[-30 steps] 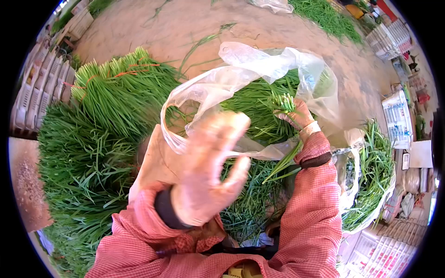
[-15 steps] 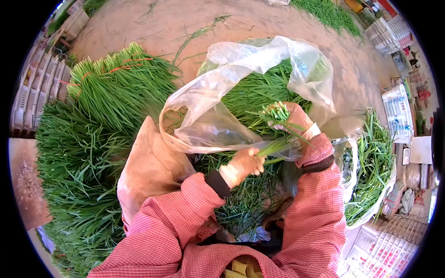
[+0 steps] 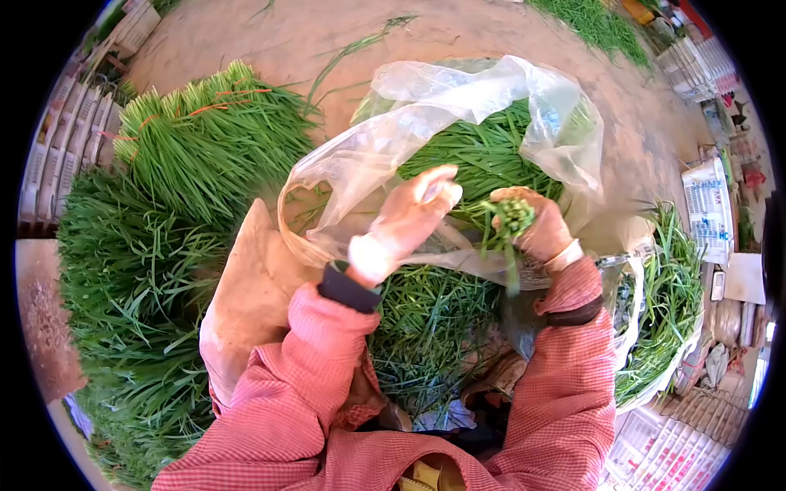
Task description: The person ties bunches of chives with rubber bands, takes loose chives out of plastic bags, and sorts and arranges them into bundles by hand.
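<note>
My right hand (image 3: 544, 229) is closed around a small bunch of garlic chives (image 3: 514, 216), its stem ends facing me and a few leaves hanging down. To its left, my left hand (image 3: 409, 211), slightly blurred, is raised over the near edge of a clear plastic bag (image 3: 561, 147). Its fingers are curved and apart, with nothing visible in them. Inside the bag lie more garlic chives (image 3: 475, 151). Loose green leaves (image 3: 434, 327) cover the ground below my hands.
On the left stand tied chive bundles (image 3: 213, 147) with orange bands and a large leafy pile (image 3: 139, 286). A white bag of loose leaves (image 3: 663, 303) is at the right. Plastic crates (image 3: 708, 209) line the sides. Scattered leaves (image 3: 360, 49) lie on the floor.
My left hand has let go of the green leaves and moved up and left. My right hand, still holding the bunch, has shifted slightly right and down.
</note>
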The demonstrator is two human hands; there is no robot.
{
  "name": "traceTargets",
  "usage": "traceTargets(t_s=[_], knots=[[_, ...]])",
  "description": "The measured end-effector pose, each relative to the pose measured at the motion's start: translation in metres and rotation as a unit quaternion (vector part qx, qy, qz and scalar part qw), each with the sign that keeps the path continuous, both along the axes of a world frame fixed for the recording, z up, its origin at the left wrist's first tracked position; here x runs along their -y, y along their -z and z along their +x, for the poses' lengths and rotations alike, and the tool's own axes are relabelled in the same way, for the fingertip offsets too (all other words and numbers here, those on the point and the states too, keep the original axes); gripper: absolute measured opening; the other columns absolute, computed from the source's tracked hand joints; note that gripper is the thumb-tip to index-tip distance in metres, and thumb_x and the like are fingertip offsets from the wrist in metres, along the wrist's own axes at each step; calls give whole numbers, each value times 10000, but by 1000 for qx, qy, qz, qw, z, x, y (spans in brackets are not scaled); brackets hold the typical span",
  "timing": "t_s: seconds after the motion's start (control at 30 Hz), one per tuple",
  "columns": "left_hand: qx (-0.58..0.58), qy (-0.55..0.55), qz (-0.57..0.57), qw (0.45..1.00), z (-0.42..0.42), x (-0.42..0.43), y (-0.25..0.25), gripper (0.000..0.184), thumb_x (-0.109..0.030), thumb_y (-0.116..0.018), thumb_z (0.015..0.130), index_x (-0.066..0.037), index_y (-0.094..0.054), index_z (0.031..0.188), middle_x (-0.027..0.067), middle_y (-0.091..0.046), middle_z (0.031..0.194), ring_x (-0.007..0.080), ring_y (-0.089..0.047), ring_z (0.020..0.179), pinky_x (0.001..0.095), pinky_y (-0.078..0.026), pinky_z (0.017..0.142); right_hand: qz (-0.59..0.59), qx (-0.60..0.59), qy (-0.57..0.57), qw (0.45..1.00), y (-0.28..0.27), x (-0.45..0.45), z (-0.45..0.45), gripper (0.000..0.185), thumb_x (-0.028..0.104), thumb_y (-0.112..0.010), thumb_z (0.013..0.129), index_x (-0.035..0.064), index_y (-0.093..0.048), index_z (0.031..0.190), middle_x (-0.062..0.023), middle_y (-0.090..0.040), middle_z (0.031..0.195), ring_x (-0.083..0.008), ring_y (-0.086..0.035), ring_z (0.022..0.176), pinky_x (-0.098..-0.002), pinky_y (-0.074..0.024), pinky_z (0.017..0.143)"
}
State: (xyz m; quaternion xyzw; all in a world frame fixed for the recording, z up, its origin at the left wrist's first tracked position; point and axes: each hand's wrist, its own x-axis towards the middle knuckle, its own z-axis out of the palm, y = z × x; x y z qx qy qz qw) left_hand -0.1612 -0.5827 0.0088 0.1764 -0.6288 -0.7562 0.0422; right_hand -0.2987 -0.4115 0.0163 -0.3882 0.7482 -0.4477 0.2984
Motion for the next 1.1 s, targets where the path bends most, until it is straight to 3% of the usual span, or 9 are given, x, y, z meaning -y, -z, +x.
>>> traceTargets(t_s=[0.03, 0.13, 0.23, 0.47, 0.57, 0.7, 0.83, 0.93, 1.1], knots=[[-6, -21, -50, 999, -11, -4, 7, 418, -160, -475, 880, 11, -396, 1254, 152, -515, 1194, 193, -483, 1107, 302, -372, 943, 6, 173, 65, 983, -8, 1, 3, 235, -21, -675, 676, 3, -581, 891, -11, -620, 839, -81, -576, 737, -222, -491, 680], [104, 0, -60, 993, -46, -20, 80, 453, -86, -420, 865, 31, -330, 1294, 180, -380, 1325, 248, -397, 1204, 293, -296, 1003, 90, 56, 25, 994, -2, 4, -4, 208, 31, -689, 696, -10, -606, 883, -12, -629, 786, -59, -548, 687, -211, -473, 631], [232, 184, -354, 887, -67, -36, 104, 507, -178, -476, 801, 48, -384, 1245, 249, -475, 1201, 346, -455, 1136, 346, -375, 942, 85, 21, 29, 996, 1, 3, -2, 208, 83, -715, 694, -18, -622, 850, 1, -630, 731, -44, -504, 642, -218, -450, 592], [166, 360, -522, 756, -45, -52, 122, 235, -188, -449, 798, -85, -653, 853, 122, -639, 881, 327, -603, 816, 399, -469, 703, 83, 150, 44, 984, 11, -1, 1, 375, 49, -736, 649, -22, -597, 989, -17, -642, 881, -49, -544, 753, -211, -459, 676], [114, 322, -465, 817, -34, -38, 116, 197, -162, -510, 754, -98, -680, 832, 117, -637, 821, 293, -616, 751, 461, -460, 628, 69, 99, 41, 992, 17, 8, 4, 436, 64, -753, 634, -28, -587, 1026, -25, -643, 897, -58, -546, 757, -214, -458, 694], [-47, 372, -260, 890, -26, -25, 168, 348, -254, -428, 851, -94, -541, 1139, 138, -568, 1111, 252, -542, 1013, 352, -416, 849, 198, -4, -14, 980, 17, 22, 24, 386, 55, -737, 631, 14, -621, 997, -39, -659, 889, -79, -581, 779, -233, -476, 720], [73, 468, -437, 765, -8, -28, 120, 526, -359, -427, 889, -100, -308, 1331, 58, -276, 1399, 160, -257, 1276, 307, -252, 1031, 345, -117, -111, 925, 20, 35, 35, 450, 277, -724, 632, 111, -620, 1037, -130, -643, 872, -262, -617, 766, -316, -471, 717], [-5, 417, -261, 871, -6, -20, 229, 432, -248, -470, 869, -79, -411, 1262, 47, -432, 1273, 144, -398, 1150, 278, -322, 968, 352, -160, -143, 911, 39, 27, 39, 552, 251, -698, 646, 148, -544, 1167, -144, -633, 931, -286, -611, 826, -337, -470, 746], [29, 378, -6, 925, -10, -6, 147, 285, -44, -578, 770, -35, -593, 1055, 18, -613, 1007, 99, -546, 867, 242, -431, 796, 310, -255, -187, 896, 53, 24, 44, 629, 240, -616, 692, 178, -417, 1285, -101, -618, 1011, -296, -585, 920, -358, -472, 798]])
